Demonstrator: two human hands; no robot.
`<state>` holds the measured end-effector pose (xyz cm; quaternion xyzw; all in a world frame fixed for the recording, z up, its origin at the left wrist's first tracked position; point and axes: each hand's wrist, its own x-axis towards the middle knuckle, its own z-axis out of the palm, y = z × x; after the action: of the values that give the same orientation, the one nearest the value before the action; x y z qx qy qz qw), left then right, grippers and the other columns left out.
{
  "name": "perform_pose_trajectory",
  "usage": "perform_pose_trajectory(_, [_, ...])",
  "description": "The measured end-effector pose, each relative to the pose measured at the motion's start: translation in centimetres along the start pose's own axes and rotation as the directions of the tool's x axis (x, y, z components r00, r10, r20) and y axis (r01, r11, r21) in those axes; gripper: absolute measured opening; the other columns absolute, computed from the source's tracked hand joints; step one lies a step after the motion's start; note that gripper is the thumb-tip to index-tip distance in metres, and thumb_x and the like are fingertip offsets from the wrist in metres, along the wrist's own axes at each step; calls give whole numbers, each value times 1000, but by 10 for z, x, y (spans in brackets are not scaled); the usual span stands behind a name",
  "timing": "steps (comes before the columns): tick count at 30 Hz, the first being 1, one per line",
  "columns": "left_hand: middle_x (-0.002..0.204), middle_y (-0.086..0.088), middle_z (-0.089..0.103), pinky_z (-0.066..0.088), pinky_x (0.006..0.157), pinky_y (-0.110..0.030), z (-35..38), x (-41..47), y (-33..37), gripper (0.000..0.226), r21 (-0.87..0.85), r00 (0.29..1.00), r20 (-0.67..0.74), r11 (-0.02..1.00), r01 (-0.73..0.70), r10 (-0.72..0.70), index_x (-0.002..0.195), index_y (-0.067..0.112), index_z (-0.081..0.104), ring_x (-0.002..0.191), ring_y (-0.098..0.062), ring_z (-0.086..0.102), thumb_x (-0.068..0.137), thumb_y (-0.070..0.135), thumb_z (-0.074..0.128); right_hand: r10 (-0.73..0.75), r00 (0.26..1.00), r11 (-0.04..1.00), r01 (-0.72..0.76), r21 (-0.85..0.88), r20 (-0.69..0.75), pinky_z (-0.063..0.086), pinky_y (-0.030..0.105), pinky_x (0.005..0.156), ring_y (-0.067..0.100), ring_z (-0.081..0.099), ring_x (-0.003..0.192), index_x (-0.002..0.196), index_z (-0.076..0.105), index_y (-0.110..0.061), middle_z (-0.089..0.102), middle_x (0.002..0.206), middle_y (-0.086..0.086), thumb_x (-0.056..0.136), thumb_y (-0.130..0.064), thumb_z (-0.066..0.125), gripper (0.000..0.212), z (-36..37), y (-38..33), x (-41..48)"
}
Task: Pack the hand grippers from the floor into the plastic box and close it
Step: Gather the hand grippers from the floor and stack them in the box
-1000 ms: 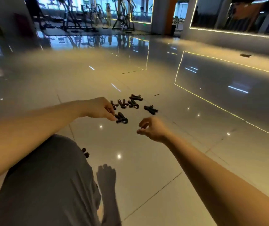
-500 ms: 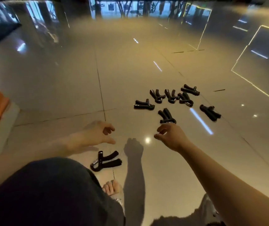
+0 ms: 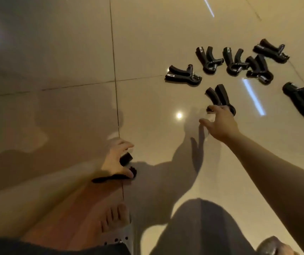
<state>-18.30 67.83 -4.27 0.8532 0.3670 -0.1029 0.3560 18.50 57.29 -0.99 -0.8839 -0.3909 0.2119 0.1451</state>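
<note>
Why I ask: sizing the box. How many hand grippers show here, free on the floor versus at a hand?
Free hand grippers: 6
Near hand gripper at the left hand: 1
Far hand gripper at the right hand: 1
Total: 8

Place: indoor hall put to fitness use, gym-like; exact room type not certain.
Floor [image 3: 55,52]: large glossy beige tiles, polished to a mirror; thin dark grout lines [image 3: 113,52] crossing at 11 o'clock.
Lighting: overhead lamps mirrored in the tiles; round spot [image 3: 179,115] near centre, long strip [image 3: 252,96] at 2 o'clock, a shorter one at 1 o'clock, pale bright patch at 10 o'clock.
Equipment: black spring hand grippers [image 3: 183,77] lying loose on the tiles, 1 to 3 o'clock.
Footwear: bare toes [image 3: 115,216] in a perforated grey slipper [image 3: 118,238] at 7 o'clock; casual indoor wear.
</note>
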Motion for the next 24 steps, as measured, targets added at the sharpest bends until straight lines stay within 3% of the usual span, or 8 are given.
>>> perform_pose_trajectory(3, [124, 11, 34, 40, 102, -31, 3, 5, 0, 119, 201, 998, 58, 979, -31, 20, 145, 30, 40, 118, -14, 33, 45, 81, 77, 28, 1000, 995, -29, -101, -13, 42, 55, 108, 41, 40, 137, 155, 29, -20, 33, 155, 17, 88, -53, 67, 84, 8, 10, 41])
perform_pose_trajectory(6, [120, 10, 41, 47, 98, -38, 5, 11, -1, 106, 198, 999, 8, 980, -35, 34, 140, 26, 47, 113, -14, 38, 51, 77, 75, 96, 995, 984, -98, -145, -21, 37, 58, 111, 40, 34, 142, 158, 16, -15, 33, 157, 18, 89, -59, 61, 93, 18, 14, 71])
perform_pose_trajectory(11, [128, 10, 43, 46, 104, -42, 2, 38, 11, 104, 54, 994, -107, 998, -14, 19, 147, 28, 41, 123, -16, 42, 58, 70, 75, 102, 989, 964, -125, -234, -106, 36, 58, 111, 38, 29, 144, 142, 44, -5, 38, 152, 18, 97, -52, 50, 66, 35, 11, 72])
perform_pose_trajectory(14, [146, 12, 41, 32, 119, -41, 5, 55, 27, 97, -44, 984, -179, 999, -31, 23, 151, 32, 36, 138, -14, 35, 67, 57, 78, 46, 992, 962, -76, -261, -116, 39, 55, 108, 38, 39, 137, 127, 59, -10, 40, 151, 17, 98, -52, 48, 52, 49, 6, 44])
perform_pose_trajectory(16, [151, 10, 41, 23, 119, -34, 9, 65, 35, 95, -5, 977, -210, 999, -46, 44, 152, 29, 35, 142, -13, 32, 72, 54, 78, -60, 988, 959, 18, -283, -141, 40, 52, 107, 35, 46, 132, 121, 61, -14, 48, 144, 14, 97, -51, 48, 46, 56, 5, 27])
perform_pose_trajectory(19, [136, 10, 50, 26, 112, -36, 17, 71, 35, 88, 166, 962, -269, 986, 3, 42, 143, 29, 44, 128, -16, 40, 67, 67, 70, -157, 960, 948, 80, -309, -231, 41, 48, 102, 33, 51, 123, 128, 57, -13, 55, 135, 12, 95, -51, 55, 51, 50, 5, 23])
perform_pose_trajectory(24, [108, 13, 51, 37, 99, -36, 16, 65, 27, 72, 141, 958, -282, 990, -8, 48, 125, 32, 59, 106, -13, 44, 66, 71, 68, 67, 986, 979, -94, -180, -152, 47, 47, 93, 33, 52, 113, 130, 52, -11, 56, 121, 12, 84, -59, 68, 68, 41, 3, 52])
